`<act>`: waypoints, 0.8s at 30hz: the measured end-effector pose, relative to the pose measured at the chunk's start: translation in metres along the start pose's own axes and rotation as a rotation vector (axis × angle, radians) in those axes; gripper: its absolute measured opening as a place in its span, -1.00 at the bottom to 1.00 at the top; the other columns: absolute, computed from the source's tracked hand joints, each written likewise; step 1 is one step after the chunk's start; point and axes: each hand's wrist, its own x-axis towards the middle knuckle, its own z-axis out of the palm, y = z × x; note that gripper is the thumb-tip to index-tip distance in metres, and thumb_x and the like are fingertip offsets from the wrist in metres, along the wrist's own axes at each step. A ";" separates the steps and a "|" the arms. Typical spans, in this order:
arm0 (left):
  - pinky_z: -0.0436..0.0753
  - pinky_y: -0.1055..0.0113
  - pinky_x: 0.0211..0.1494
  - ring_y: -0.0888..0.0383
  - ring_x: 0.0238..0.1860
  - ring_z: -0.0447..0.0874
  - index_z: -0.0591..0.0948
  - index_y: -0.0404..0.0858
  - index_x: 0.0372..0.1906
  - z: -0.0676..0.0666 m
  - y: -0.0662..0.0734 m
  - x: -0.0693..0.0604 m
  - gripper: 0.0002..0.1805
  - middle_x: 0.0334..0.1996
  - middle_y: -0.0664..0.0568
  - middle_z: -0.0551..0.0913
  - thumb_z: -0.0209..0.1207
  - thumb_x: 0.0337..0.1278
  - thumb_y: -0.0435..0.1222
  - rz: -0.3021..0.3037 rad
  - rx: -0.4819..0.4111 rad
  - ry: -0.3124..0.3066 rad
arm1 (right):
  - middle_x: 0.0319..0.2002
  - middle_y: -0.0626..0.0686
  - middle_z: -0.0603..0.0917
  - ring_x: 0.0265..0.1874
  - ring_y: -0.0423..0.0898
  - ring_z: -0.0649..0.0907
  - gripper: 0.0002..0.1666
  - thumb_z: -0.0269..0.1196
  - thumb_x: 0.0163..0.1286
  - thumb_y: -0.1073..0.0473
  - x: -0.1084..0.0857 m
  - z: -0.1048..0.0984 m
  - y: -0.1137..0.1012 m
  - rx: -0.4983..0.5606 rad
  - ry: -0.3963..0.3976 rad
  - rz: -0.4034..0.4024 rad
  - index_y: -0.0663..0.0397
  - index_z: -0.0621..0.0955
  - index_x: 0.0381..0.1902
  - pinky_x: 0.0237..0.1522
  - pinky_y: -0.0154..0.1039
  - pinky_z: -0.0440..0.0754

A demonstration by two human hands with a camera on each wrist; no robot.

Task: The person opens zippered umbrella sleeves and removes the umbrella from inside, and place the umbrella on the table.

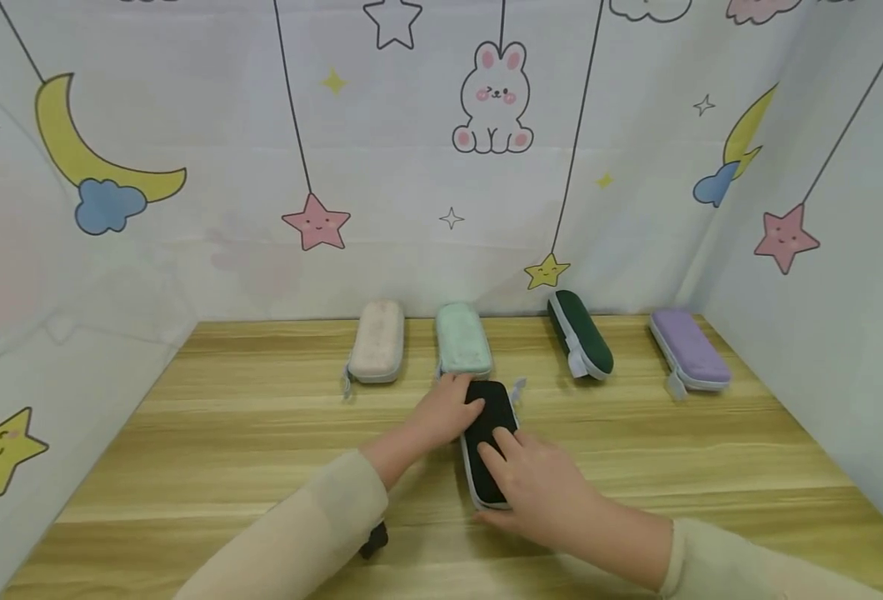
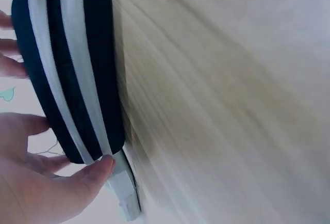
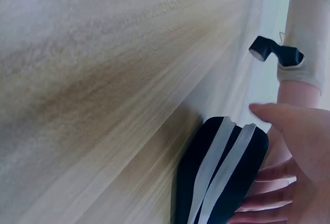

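Observation:
A black zip case [image 1: 489, 417] with pale zipper bands lies lengthwise in front of me, its fabric tab at the far right corner. My left hand [image 1: 445, 412] grips its far left corner; the left wrist view shows one digit against the corner by the zipper and another on the top face of the case [image 2: 98, 79]. My right hand [image 1: 542, 483] rests on the near part, fingers lying over the top. In the right wrist view its thumb sticks out apart from the end of the case [image 3: 221, 172].
Behind, along the wood-grain table [image 1: 261, 433], lie a cream case [image 1: 378, 340], a mint case [image 1: 462, 337] just beyond my left hand, a dark green case [image 1: 582, 333] and a purple case [image 1: 689, 350]. A printed curtain [image 1: 224, 167] borders the back and sides.

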 end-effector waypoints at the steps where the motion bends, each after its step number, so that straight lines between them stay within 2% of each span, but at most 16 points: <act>1: 0.36 -0.02 0.28 -0.17 0.34 0.29 0.31 -0.35 0.40 -0.001 -0.001 -0.001 -0.44 0.34 -0.28 0.32 0.00 0.46 -0.16 -0.010 -0.038 0.007 | -0.07 0.12 0.52 -0.28 -0.01 0.57 -0.15 0.35 0.09 -0.41 0.000 0.000 0.000 0.008 -0.001 0.004 0.13 0.58 0.09 -0.30 -0.16 0.65; 4: 0.41 0.00 0.23 -0.14 0.26 0.40 0.34 -0.37 0.38 -0.005 -0.005 -0.006 -0.50 0.25 -0.25 0.44 -0.05 0.45 -0.25 -0.050 -0.146 0.029 | -0.06 0.12 0.52 -0.27 -0.03 0.58 -0.20 0.36 0.14 -0.34 0.000 0.001 0.001 0.043 -0.004 0.014 0.14 0.57 0.11 -0.30 -0.18 0.65; 6: 0.48 0.03 0.14 -0.09 0.12 0.52 0.35 -0.36 0.37 -0.008 -0.007 -0.009 -0.51 0.15 -0.22 0.53 -0.08 0.41 -0.32 -0.078 -0.202 0.036 | -0.03 0.12 0.53 -0.26 -0.03 0.59 -0.20 0.36 0.16 -0.32 -0.001 0.000 0.002 0.055 0.002 0.013 0.15 0.56 0.14 -0.30 -0.19 0.65; 9: 0.54 0.09 -0.06 0.00 -0.20 0.61 0.34 -0.36 0.38 -0.009 -0.010 -0.012 -0.49 -0.04 -0.17 0.60 -0.10 0.35 -0.39 -0.109 -0.263 0.031 | -0.03 0.13 0.53 -0.28 -0.04 0.58 -0.23 0.36 0.18 -0.27 -0.002 0.000 0.003 0.046 0.041 -0.015 0.16 0.55 0.15 -0.31 -0.21 0.65; 13: 0.54 0.11 -0.12 -0.02 -0.22 0.62 0.30 -0.41 0.39 -0.007 -0.013 -0.016 -0.44 -0.07 -0.19 0.62 -0.02 0.30 -0.41 -0.124 -0.254 -0.016 | 0.02 0.17 0.53 -0.14 0.01 0.59 -0.32 0.39 0.20 -0.12 -0.004 -0.002 0.007 0.047 0.162 -0.094 0.18 0.55 0.15 -0.17 -0.18 0.64; 16: 0.53 0.08 -0.10 -0.08 -0.10 0.59 0.27 -0.44 0.40 -0.005 -0.013 -0.019 -0.38 -0.05 -0.23 0.62 0.08 0.24 -0.40 -0.120 -0.232 -0.056 | 0.08 0.23 0.53 0.03 0.08 0.57 -0.39 0.39 0.17 0.07 -0.005 -0.004 0.013 0.082 0.271 -0.189 0.23 0.55 0.13 -0.02 -0.13 0.60; 18: 0.53 0.09 -0.11 -0.07 -0.13 0.59 0.25 -0.45 0.41 -0.004 -0.013 -0.020 -0.34 -0.09 -0.22 0.62 0.11 0.20 -0.41 -0.116 -0.222 -0.073 | 0.09 0.24 0.53 0.07 0.10 0.55 -0.43 0.38 0.11 0.21 -0.005 -0.004 0.017 0.104 0.326 -0.267 0.25 0.56 0.11 0.03 -0.10 0.58; 21: 0.54 0.08 -0.09 -0.06 -0.16 0.60 0.25 -0.46 0.40 -0.002 -0.012 -0.022 -0.32 -0.13 -0.20 0.63 0.14 0.16 -0.44 -0.104 -0.197 -0.071 | 0.08 0.24 0.56 0.10 0.09 0.56 -0.40 0.37 -0.02 0.34 -0.007 -0.003 0.023 0.108 0.357 -0.373 0.26 0.57 0.08 0.05 -0.11 0.57; 24: 0.55 0.08 -0.06 -0.07 -0.12 0.61 0.26 -0.46 0.40 -0.002 -0.012 -0.023 -0.32 -0.11 -0.20 0.64 0.16 0.16 -0.43 -0.106 -0.177 -0.075 | 0.02 0.21 0.59 0.05 0.05 0.59 -0.39 0.40 -0.06 0.40 -0.009 -0.002 0.026 0.087 0.344 -0.419 0.27 0.58 0.05 0.05 -0.14 0.57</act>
